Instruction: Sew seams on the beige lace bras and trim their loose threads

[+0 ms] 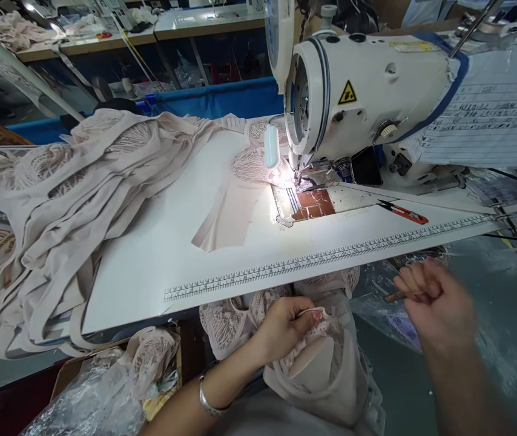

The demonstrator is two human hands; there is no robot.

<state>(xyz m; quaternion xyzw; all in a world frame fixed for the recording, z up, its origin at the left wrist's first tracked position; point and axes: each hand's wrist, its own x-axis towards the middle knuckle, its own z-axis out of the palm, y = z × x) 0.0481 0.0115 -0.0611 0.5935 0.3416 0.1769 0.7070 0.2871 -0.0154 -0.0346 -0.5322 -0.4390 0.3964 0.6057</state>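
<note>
Below the front of the sewing table (149, 266), the left hand (288, 327) pinches a beige bra (322, 387), probably to steady it; the right hand (435, 297) is curled round a slim brown piece (395, 297).

Bare hands (288, 330) and forearms (456, 381), a slim silver-coloured bangle (203, 398) around the left wrist (226, 386)
</note>
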